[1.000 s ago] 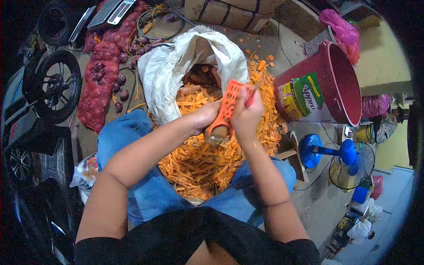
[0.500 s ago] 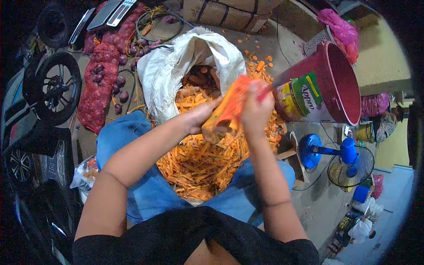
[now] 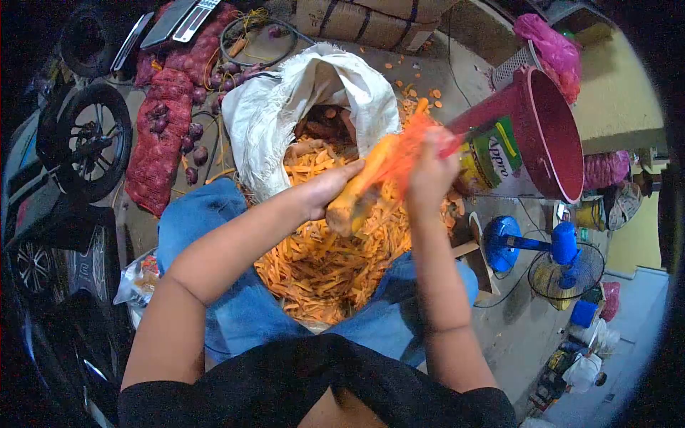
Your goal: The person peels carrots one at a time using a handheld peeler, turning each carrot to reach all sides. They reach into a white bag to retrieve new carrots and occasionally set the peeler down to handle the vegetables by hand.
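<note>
My left hand (image 3: 330,191) is wrapped round the lower side of a thick orange carrot (image 3: 360,187), which points up and away from me at a slant. Its blunt brownish end sticks out toward my lap. Beside the carrot, my right hand (image 3: 433,171) is closed on a red-handled peeler (image 3: 451,148), smeared by motion. Blurred orange-red streaks lie between that hand and the carrot, hiding the blade. Below both hands, a heap of orange peelings (image 3: 314,267) fills the space between my knees. A white woven sack (image 3: 260,135) stands open just beyond, with carrots inside.
A dark red bucket (image 3: 531,135) with a label lies tilted at the right. Behind it, a blue fan (image 3: 564,246) is on the floor. Red net bags of onions (image 3: 160,143) lie at the left near a motorcycle wheel (image 3: 93,143). Cardboard boxes (image 3: 364,25) are at the back.
My right hand has moved slightly right and down with the peeler. The carrot has shifted a little, and more of its smooth orange side shows. My left hand keeps its hold.
</note>
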Available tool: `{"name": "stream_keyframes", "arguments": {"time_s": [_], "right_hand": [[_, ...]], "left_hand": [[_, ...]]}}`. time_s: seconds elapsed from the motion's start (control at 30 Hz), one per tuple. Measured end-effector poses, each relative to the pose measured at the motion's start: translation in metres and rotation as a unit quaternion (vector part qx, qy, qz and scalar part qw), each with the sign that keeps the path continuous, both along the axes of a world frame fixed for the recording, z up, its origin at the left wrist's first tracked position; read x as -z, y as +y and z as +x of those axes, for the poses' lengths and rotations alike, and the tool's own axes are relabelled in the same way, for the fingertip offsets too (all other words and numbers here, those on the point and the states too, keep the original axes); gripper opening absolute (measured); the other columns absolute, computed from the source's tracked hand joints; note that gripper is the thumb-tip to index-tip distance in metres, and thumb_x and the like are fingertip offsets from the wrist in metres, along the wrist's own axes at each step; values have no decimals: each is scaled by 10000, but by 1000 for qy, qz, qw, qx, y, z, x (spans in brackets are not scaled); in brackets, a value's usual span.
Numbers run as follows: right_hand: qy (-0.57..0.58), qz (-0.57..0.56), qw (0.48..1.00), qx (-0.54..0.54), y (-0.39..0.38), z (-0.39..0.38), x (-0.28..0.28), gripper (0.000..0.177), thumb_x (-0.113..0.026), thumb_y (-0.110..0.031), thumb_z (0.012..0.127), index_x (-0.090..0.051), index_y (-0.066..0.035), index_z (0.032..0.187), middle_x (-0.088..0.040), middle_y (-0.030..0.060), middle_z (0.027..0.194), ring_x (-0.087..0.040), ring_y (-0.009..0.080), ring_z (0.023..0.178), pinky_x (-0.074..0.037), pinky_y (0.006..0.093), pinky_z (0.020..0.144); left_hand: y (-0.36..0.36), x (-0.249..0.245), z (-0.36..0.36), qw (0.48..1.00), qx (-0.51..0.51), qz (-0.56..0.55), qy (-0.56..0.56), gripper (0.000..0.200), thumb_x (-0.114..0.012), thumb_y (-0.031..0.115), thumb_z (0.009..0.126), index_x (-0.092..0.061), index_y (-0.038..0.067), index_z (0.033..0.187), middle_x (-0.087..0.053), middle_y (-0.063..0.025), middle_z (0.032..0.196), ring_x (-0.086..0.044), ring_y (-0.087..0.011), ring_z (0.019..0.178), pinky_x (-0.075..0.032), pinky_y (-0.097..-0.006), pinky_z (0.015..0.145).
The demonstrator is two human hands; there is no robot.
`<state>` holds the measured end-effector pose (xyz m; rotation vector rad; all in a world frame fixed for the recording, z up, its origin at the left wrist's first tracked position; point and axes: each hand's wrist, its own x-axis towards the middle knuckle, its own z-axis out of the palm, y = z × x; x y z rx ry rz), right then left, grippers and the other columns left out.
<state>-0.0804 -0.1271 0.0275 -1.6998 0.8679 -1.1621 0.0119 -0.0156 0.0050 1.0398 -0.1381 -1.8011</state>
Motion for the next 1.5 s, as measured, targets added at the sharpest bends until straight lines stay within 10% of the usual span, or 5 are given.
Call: {"name": "stream_keyframes", "arguments": {"time_s": [0.33, 0.6, 0.97, 1.1, 1.5], "right_hand": [[128, -48, 953, 271, -76, -22, 32, 213, -440, -155, 793, -454, 18, 670, -499, 88, 610, -450, 164, 535, -365, 308, 511], [4, -21, 999, -27, 23, 6, -3, 150, -433, -148, 803, -485, -15, 757, -463, -5, 652, -415, 78, 607, -361, 241, 552], [-54, 27, 960, 274, -88, -29, 36, 238, -455, -202, 799, -472, 22, 722, -479, 43, 624, -442, 137, 575, -357, 289, 526], [-156, 231, 951, 132, -70, -25, 19, 235, -474, -219, 798, -503, 1, 723, -478, 1, 620, -428, 88, 526, -362, 253, 492], [13, 137, 990, 13, 15, 21, 20, 238, -492, -223, 786, -505, 10, 740, -508, 20, 652, -456, 84, 585, -380, 251, 521]], "left_hand": [[10, -25, -11, 992, 75, 7, -97, 412, -293, 368, 838, -465, 38, 1016, -535, -87, 951, -534, -158, 813, -424, -284, 726], [-2, -4, -6, 998, -59, 0, -17, 423, -194, 336, 860, -439, 36, 1028, -542, -79, 896, -541, -147, 747, -438, -287, 672], [10, -5, -5, 985, 56, -73, -146, 417, -269, 348, 849, -375, 51, 1122, -504, -77, 994, -514, -135, 837, -411, -252, 722], [6, -2, -3, 992, 11, -35, -121, 390, -275, 342, 849, -384, 56, 1091, -512, -61, 940, -517, -132, 791, -417, -258, 705], [-10, 27, -20, 979, -204, 9, 18, 367, -234, 320, 851, -438, 63, 1015, -542, -80, 867, -537, -168, 737, -435, -305, 683]]}}
